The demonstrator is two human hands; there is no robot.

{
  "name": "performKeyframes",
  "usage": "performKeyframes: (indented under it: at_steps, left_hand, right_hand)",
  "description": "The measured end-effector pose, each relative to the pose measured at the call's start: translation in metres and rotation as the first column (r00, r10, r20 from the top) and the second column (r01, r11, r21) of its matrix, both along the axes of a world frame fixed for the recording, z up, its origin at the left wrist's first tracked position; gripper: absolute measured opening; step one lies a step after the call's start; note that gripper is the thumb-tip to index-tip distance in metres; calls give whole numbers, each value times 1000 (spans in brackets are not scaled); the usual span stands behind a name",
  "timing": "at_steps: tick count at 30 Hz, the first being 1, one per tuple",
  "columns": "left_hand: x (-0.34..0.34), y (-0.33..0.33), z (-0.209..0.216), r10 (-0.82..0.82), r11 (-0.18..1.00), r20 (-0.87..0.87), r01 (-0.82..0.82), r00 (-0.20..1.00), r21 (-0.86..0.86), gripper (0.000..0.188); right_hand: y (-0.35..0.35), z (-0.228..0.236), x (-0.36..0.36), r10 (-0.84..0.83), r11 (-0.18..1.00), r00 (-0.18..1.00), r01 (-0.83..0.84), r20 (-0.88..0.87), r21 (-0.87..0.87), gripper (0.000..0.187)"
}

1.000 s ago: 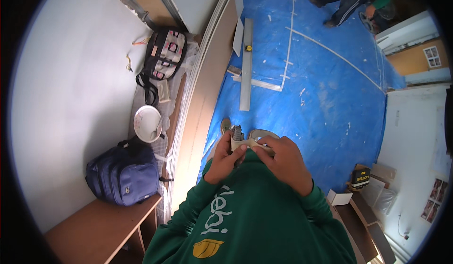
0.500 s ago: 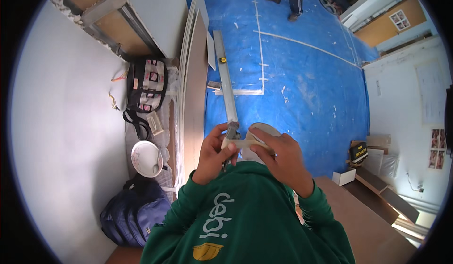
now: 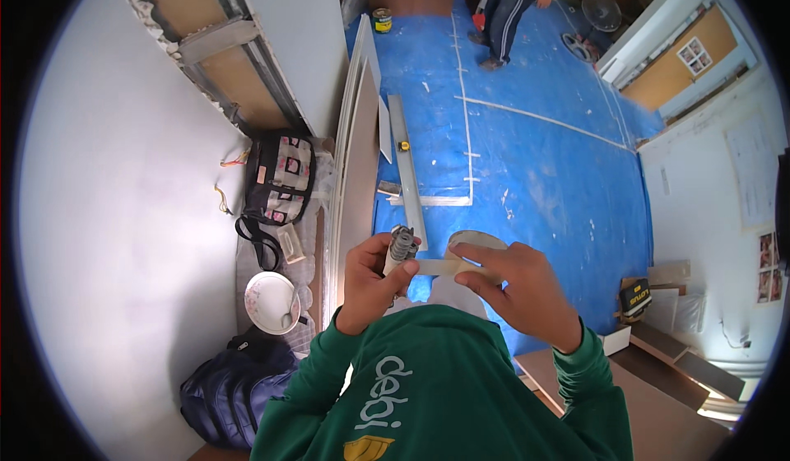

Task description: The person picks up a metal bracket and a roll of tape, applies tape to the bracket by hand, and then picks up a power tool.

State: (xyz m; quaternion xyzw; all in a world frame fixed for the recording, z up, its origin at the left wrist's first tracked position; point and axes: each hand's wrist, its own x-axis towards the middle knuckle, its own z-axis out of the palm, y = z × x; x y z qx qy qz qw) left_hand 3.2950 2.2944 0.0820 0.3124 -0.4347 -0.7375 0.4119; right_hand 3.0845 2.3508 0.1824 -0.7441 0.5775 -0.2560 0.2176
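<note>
In my left hand (image 3: 374, 280) is a grey, ribbed, coil-like piece (image 3: 402, 245); its exact kind I cannot make out. The fingers wrap round it, with the thumb pressing a pale tape strip (image 3: 438, 267) against its lower part. That strip stretches across to a wide roll of masking tape (image 3: 477, 239), gripped by my right hand (image 3: 527, 284) with fingers on top and thumb below. Both hands are in front of my green shirt, above the blue floor sheet. Part of the grey piece is hidden by the left fingers.
A long metal straightedge (image 3: 405, 160) lies ahead on the blue sheet (image 3: 543, 206). Boards (image 3: 354, 173) lean at the left, beside a bag (image 3: 280, 177), a bowl (image 3: 267, 300) and a backpack (image 3: 234, 391). Another person (image 3: 510, 16) stands far off; a yellow-black box (image 3: 635, 296) is right.
My view has shifted, so the room sits lower in it. The hands have moved slightly apart, with more tape strip showing between them. The grey piece has turned in my left hand.
</note>
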Motion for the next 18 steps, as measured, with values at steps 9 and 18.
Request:
performKeyframes:
  at_steps: [9,18]
  left_hand:
    - [5,-3,11,184,983,-342,-178,921,50,44]
    - [2,-22,-28,110,946,-250,-25,962,322,23]
  right_hand:
    - [-17,-10,-1,-187,967,976,163,109,197,27]
    - [-25,-24,3,-185,974,973,163,138,158,19]
